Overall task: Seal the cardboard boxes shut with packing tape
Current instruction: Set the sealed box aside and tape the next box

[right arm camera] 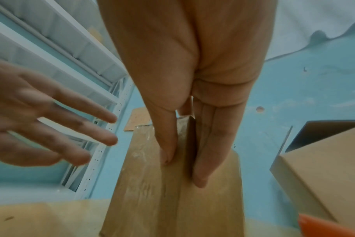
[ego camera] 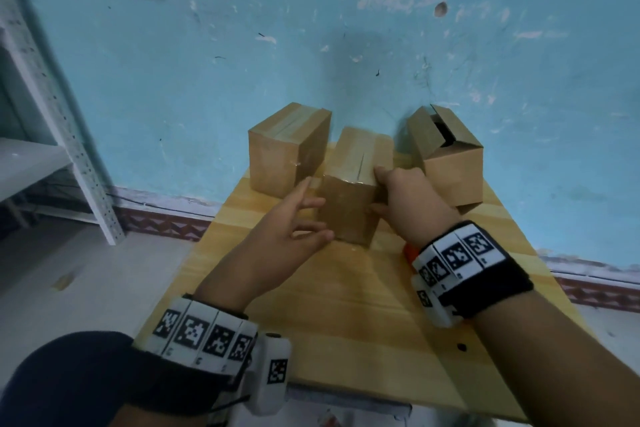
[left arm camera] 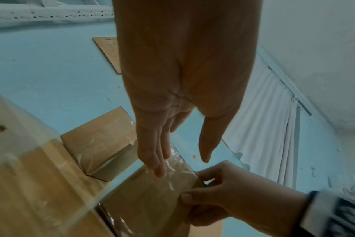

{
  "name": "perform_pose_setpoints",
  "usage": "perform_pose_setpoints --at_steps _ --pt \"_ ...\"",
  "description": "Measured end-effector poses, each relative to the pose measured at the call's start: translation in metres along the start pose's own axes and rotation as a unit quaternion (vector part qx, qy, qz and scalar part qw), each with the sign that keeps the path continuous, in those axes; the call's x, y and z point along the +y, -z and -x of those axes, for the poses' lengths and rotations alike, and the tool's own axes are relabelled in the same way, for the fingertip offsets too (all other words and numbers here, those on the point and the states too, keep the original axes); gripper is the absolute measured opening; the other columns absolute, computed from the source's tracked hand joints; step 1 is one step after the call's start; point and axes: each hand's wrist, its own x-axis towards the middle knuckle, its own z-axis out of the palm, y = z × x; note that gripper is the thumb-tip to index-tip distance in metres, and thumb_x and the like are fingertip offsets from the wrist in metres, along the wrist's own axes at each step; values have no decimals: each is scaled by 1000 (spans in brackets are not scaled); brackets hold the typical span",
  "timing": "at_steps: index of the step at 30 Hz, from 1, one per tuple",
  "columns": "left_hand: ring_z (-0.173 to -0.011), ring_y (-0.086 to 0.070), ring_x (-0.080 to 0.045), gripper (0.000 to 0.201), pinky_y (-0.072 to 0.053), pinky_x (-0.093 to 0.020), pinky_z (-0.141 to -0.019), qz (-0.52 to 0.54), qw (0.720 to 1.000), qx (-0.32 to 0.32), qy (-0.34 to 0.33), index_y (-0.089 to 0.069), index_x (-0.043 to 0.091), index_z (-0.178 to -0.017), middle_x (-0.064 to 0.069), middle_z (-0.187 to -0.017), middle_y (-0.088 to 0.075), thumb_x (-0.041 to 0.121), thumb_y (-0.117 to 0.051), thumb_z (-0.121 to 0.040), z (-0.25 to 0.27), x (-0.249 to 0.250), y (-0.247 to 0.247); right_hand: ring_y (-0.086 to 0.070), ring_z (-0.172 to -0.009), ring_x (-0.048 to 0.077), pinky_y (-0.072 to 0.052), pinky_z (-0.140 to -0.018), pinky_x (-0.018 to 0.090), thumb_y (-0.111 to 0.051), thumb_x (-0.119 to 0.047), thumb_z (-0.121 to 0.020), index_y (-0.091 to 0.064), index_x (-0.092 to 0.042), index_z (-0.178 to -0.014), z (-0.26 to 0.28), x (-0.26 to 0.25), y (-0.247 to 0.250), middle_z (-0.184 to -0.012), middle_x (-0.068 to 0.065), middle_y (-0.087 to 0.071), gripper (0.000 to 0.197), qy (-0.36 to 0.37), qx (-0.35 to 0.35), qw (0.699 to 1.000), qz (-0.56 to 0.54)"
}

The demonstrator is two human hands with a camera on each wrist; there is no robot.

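Three cardboard boxes stand on a wooden table. My right hand grips the middle box at its near right edge, thumb on the near face and fingers on the right side. The wrist view shows this pinch on the box. Clear tape shines over that box's top seam and near face. My left hand is open with straight fingers at the taped near face; whether they touch it is unclear. A taped box stands at the left. The right box has open flaps.
An orange object lies on the table, mostly hidden under my right wrist. The blue wall rises right behind the boxes. A white metal shelf stands to the left, past the table's edge.
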Motion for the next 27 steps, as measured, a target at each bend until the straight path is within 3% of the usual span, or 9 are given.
perform_pose_setpoints --at_steps 3,7,12,16,18,21,23,25,27 --pt "-110 -61 3 74 -56 -20 -83 4 1000 0 1 -37 35 -147 16 -135 -53 27 -75 -85 0 -1 2 -62 -99 27 -50 -84 34 -66 -14 -89 -58 -12 -114 -27 -7 -1 -107 10 -65 26 12 -13 1000 -10" --pt "-113 -58 5 46 -55 -21 -87 -42 999 -19 8 -58 36 -128 13 -125 -61 37 -74 -85 2 -2 6 -60 -111 29 -47 -97 36 -66 -9 -89 -57 -9 -127 -50 -8 -3 -117 13 -64 40 23 -16 998 -54" --pt "-98 -64 3 15 -58 -30 -85 -64 998 -3 -20 -69 31 -104 16 -106 -67 31 -70 -90 2 -1 6 -62 -106 29 -47 -90 32 -64 -7 -89 -55 -13 -129 -70 -7 -12 -114 12 -64 42 30 0 996 -84" --pt "-96 -63 4 10 -57 -31 -87 -89 995 -14 -31 -68 33 -100 17 -102 -66 30 -69 -91 2 -6 4 -66 -94 23 -55 -89 40 -68 -14 -88 -26 -21 -153 -74 -6 -26 -107 10 -69 78 27 -1 990 -141" --pt "-97 -64 3 10 -57 -31 -88 -86 996 -13 -27 -68 35 -99 17 -102 -66 30 -69 -90 0 -10 5 -65 -94 20 -55 -85 35 -69 -16 -87 -12 -20 -156 -72 5 -27 -104 8 -68 90 0 -16 984 -177" --pt "-98 -64 3 10 -57 -32 -87 -82 996 -19 -20 -70 35 -97 20 -99 -67 28 -69 -90 -3 -9 4 -64 -101 21 -51 -86 29 -62 -8 -87 -34 -15 -149 -69 30 -16 -110 9 -66 68 -15 24 984 -174" --pt "-96 -66 1 10 -57 -33 -88 -77 996 -30 -27 -70 31 -95 18 -97 -70 22 -68 -92 -5 -6 0 -63 -94 19 -54 -87 34 -54 -2 -86 -57 -12 -127 -64 44 -4 -102 5 -67 43 3 113 976 -184" --pt "-93 -68 -1 10 -56 -34 -88 -61 997 -48 -29 -68 24 -96 13 -95 -74 14 -66 -92 -5 -3 -6 -57 -89 14 -51 -85 33 -52 2 -84 -66 -10 -105 -61 54 9 -95 0 -62 28 27 200 962 -183" --pt "-92 -69 -2 11 -56 -34 -87 -59 996 -59 -33 -67 22 -97 11 -93 -75 13 -65 -93 -4 -2 -12 -50 -97 18 -42 -84 28 -55 -6 -84 -67 -12 -101 -60 63 21 -101 2 -56 22 1 243 962 -121"
